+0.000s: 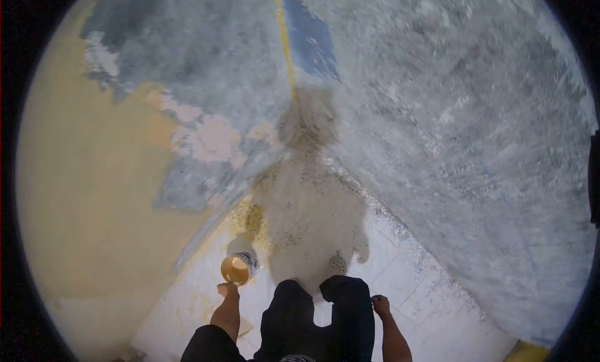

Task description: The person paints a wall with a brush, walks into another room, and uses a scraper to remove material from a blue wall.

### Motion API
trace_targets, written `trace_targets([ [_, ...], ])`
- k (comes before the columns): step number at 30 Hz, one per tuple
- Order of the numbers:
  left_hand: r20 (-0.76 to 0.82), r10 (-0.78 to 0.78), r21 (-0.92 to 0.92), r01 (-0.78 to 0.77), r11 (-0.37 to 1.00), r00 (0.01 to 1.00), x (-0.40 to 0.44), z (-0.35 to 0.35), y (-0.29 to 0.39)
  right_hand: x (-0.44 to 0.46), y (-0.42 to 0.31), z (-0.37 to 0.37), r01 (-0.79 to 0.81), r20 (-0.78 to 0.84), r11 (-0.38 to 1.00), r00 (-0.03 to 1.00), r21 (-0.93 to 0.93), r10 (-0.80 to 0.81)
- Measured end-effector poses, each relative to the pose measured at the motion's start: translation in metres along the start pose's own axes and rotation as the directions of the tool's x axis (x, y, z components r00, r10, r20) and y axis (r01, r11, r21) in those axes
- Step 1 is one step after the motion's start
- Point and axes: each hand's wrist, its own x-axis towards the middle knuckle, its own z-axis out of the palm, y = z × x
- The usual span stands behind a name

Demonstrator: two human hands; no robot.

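Observation:
A white bucket (237,269) with an orange-tan inside hangs low over the floor, left of my legs. My left hand (228,289) is closed at its near rim. To the right of my dark trousers (353,299), my right hand (380,304) hangs with its fingers curled round something small and dark that I cannot make out. One light clog with holes (337,264) shows below my right knee.
Two walls meet in a corner ahead. The left wall (75,193) is yellow-beige with grey and pinkish patches; the right wall (450,143) is rough grey with a blue patch (307,37). Flakes and crumbs lie on the pale tiled floor (400,281). My shadow falls into the corner.

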Motion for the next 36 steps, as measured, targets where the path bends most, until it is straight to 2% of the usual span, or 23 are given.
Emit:
trace_targets([
  [1,0.089,-0.001,0.035,-0.003,0.999,0.996,0.001,0.006,0.004,0.003,0.016,0.005,-0.017,-0.02,1.0,1.0,0.014,0.018],
  [2,0.103,0.026,0.037,-0.03,0.999,0.994,0.001,0.016,0.006,0.007,0.029,0.01,0.01,-0.024,0.999,1.0,-0.036,-0.01],
  [3,0.093,0.07,0.081,-0.078,0.994,0.993,0.001,0.025,0.004,0.011,0.04,0.016,0.037,-0.026,0.995,0.999,-0.088,-0.039],
  [4,0.082,0.114,0.125,-0.124,0.984,0.99,-0.001,0.031,0.004,0.009,0.042,0.019,-0.07,-0.092,0.994,0.994,-0.08,0.063],
  [5,0.071,0.15,0.156,-0.159,0.975,0.986,0.002,0.043,0.0,0.012,0.056,0.024,-0.08,-0.083,0.997,0.993,-0.007,0.079],
  [7,0.069,0.193,0.188,-0.203,0.961,0.979,0.001,0.059,0.001,0.015,0.075,0.033,-0.067,-0.13,0.997,0.99,-0.031,0.062],
  [8,0.065,0.208,0.209,-0.217,0.954,0.976,0.001,0.066,0.002,0.012,0.078,0.037,-0.149,-0.147,0.989,0.978,-0.003,0.147],
  [11,0.072,0.254,0.243,-0.264,0.933,0.965,-0.004,0.081,0.002,0.015,0.118,0.064,-0.156,-0.241,0.986,0.961,-0.055,0.139],
  [13,0.084,0.269,0.253,-0.282,0.926,0.959,-0.007,0.094,0.005,0.017,0.151,0.079,-0.118,-0.175,0.984,0.98,-0.133,0.094],
  [15,0.101,0.272,0.276,-0.29,0.916,0.957,-0.014,0.098,0.014,0.017,0.181,0.086,0.005,-0.085,0.995,0.996,-0.095,-0.013],
  [16,0.117,0.278,0.29,-0.3,0.909,0.954,-0.019,0.102,0.02,0.016,0.189,0.088,0.009,-0.099,0.995,0.995,-0.095,-0.019],
  [18,0.148,0.279,0.305,-0.312,0.9,0.949,-0.028,0.101,0.028,0.008,0.191,0.08,0.195,0.005,0.911,0.978,-0.363,-0.207],
  [19,0.161,0.281,0.321,-0.319,0.892,0.946,-0.033,0.094,0.031,0.004,0.195,0.076,0.195,0.001,0.912,0.978,-0.362,-0.209],
  [21,0.207,0.29,0.346,-0.347,0.872,0.935,-0.043,0.084,0.04,-0.001,0.194,0.068,0.191,0.005,0.927,0.98,-0.323,-0.2],
  [22,0.236,0.292,0.352,-0.361,0.863,0.927,-0.049,0.082,0.041,-0.022,0.144,0.041,0.017,-0.044,0.983,0.999,-0.182,-0.025],
  [23,0.259,0.295,0.365,-0.376,0.852,0.92,-0.057,0.073,0.046,-0.027,0.128,0.03,0.021,-0.047,0.984,0.998,-0.176,-0.03],
  [25,0.313,0.31,0.379,-0.417,0.826,0.898,-0.071,0.055,0.057,-0.04,0.104,0.014,-0.256,-0.002,0.954,0.966,0.156,0.259],
  [27,0.38,0.32,0.385,-0.463,0.799,0.868,-0.085,0.036,0.064,-0.057,0.082,-0.008,-0.227,0.004,0.965,0.973,0.134,0.229],
  [29,0.448,0.334,0.382,-0.515,0.768,0.829,-0.095,0.014,0.065,-0.083,0.068,-0.02,-0.241,-0.016,0.918,0.966,0.316,0.259],
  [31,0.514,0.346,0.376,-0.569,0.732,0.785,-0.101,-0.005,0.066,-0.113,0.06,-0.023,-0.27,-0.014,0.907,0.957,0.324,0.29],
  [33,0.59,0.338,0.378,-0.621,0.687,0.733,-0.102,-0.018,0.066,-0.151,0.047,-0.027,-0.213,-0.057,0.85,0.96,0.483,0.273],
  [35,0.643,0.327,0.385,-0.662,0.644,0.692,-0.11,-0.045,0.07,-0.193,0.055,-0.015,-0.255,-0.048,0.807,0.943,0.532,0.33],
  [36,0.612,0.429,0.343,-0.712,0.613,0.664,-0.115,-0.058,0.068,-0.212,0.076,0.005,-0.269,-0.046,0.788,0.935,0.554,0.351],
])
